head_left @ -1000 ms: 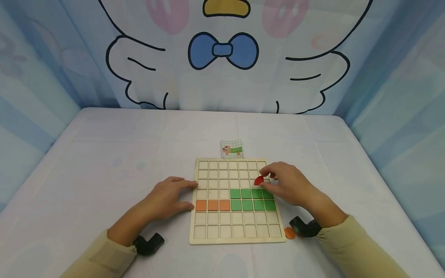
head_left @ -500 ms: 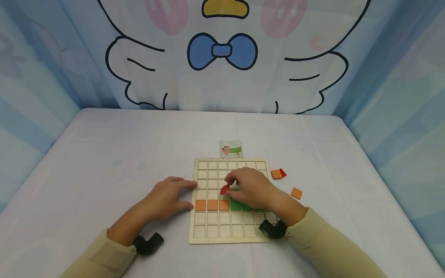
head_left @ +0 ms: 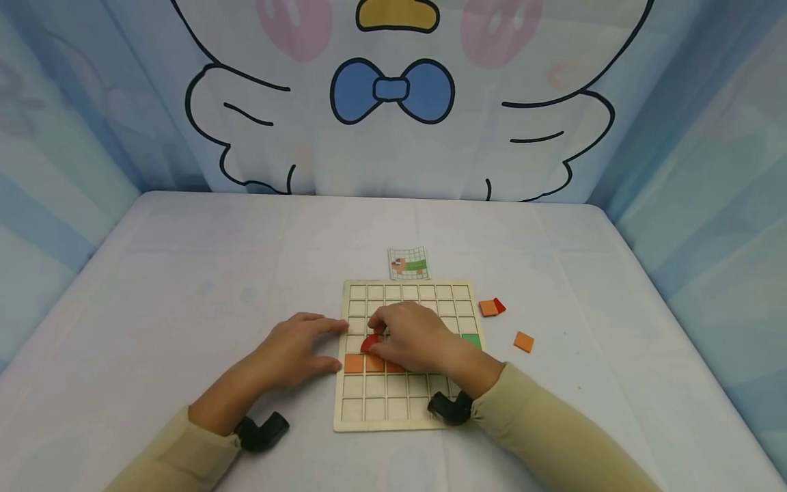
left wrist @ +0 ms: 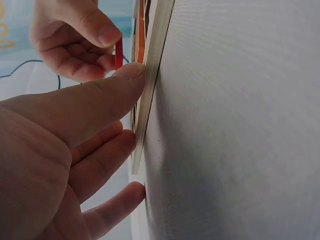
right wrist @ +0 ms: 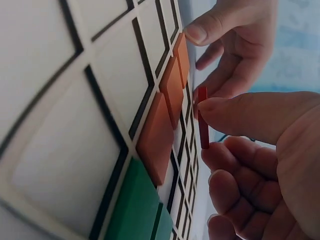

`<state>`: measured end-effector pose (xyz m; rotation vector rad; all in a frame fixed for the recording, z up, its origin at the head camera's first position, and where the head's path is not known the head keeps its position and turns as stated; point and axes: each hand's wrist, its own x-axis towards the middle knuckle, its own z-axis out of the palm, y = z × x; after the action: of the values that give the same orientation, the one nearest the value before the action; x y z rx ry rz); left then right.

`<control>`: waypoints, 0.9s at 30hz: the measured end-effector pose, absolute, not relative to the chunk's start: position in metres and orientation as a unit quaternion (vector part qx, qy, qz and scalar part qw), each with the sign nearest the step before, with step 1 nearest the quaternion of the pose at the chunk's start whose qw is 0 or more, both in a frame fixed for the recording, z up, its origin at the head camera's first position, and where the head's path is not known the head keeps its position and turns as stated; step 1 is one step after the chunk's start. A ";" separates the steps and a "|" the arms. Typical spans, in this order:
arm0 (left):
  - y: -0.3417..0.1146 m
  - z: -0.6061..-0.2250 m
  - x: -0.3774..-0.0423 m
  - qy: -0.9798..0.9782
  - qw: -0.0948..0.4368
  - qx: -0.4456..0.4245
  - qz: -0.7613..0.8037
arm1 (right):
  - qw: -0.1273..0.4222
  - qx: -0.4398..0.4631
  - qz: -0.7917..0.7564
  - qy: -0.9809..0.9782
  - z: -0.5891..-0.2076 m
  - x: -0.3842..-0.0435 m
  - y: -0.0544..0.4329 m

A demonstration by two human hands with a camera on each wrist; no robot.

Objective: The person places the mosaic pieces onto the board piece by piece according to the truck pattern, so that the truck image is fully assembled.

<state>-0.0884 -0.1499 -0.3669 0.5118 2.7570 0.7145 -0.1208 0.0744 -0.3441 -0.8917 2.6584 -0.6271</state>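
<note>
A pale wooden grid board (head_left: 375, 410) lies flat on the table. Between thumb and fingertips, my right hand (head_left: 415, 335) pinches a small red tile (head_left: 368, 343) with a curved edge, just over the board's left part. From the right wrist, the red tile (right wrist: 202, 120) shows edge-on, held clear of the grid. My left hand (head_left: 301, 348) touches the board's left edge with thumb and fingers extended. Three orange tiles (head_left: 353, 363) sit in a row of cells, and a green tile (head_left: 472, 339) shows at the right. The right hand hides most other green tiles.
Right of the board, an orange tile (head_left: 488, 308) overlaps a red piece (head_left: 500, 305). Another orange tile (head_left: 524, 342) lies nearer. A small picture card (head_left: 408, 264) rests behind the board. A patterned curtain (head_left: 393, 157) hangs at the table's far edge.
My right hand has moved left across the board with the red tile, from its right side to above the orange row. The left hand has stayed at the board's edge.
</note>
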 end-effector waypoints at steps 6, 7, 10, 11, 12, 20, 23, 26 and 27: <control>-0.149 -0.368 -0.091 0.943 0.122 0.176 0.253 | 0.139 -0.305 -0.207 0.919 -0.347 -0.122 0.067; -0.149 -0.368 -0.092 0.944 0.123 0.175 0.252 | 0.139 -0.305 -0.204 0.920 -0.348 -0.122 0.066; -0.148 -0.368 -0.094 0.945 0.131 0.167 0.248 | 0.139 -0.303 -0.201 0.921 -0.349 -0.123 0.064; -0.149 -0.368 -0.095 0.946 0.135 0.165 0.246 | 0.138 -0.304 -0.200 0.921 -0.349 -0.123 0.064; -0.149 -0.367 -0.096 0.946 0.138 0.162 0.244 | 0.136 -0.305 -0.199 0.921 -0.349 -0.123 0.063; -0.149 -0.365 -0.100 0.943 0.163 0.155 0.244 | 0.121 -0.312 -0.189 0.923 -0.350 -0.123 0.057; -0.150 -0.365 -0.100 0.941 0.169 0.157 0.249 | 0.123 -0.310 -0.187 0.924 -0.350 -0.123 0.055; -0.150 -0.365 -0.101 0.939 0.171 0.157 0.252 | 0.123 -0.309 -0.182 0.925 -0.352 -0.123 0.055; -0.150 -0.365 -0.101 0.939 0.169 0.160 0.252 | 0.121 -0.308 -0.180 0.926 -0.352 -0.123 0.055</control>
<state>-0.1013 -0.1497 -0.3655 0.4552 2.6700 0.7174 -0.1231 0.0545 -0.3518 -0.8994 2.7050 -0.5251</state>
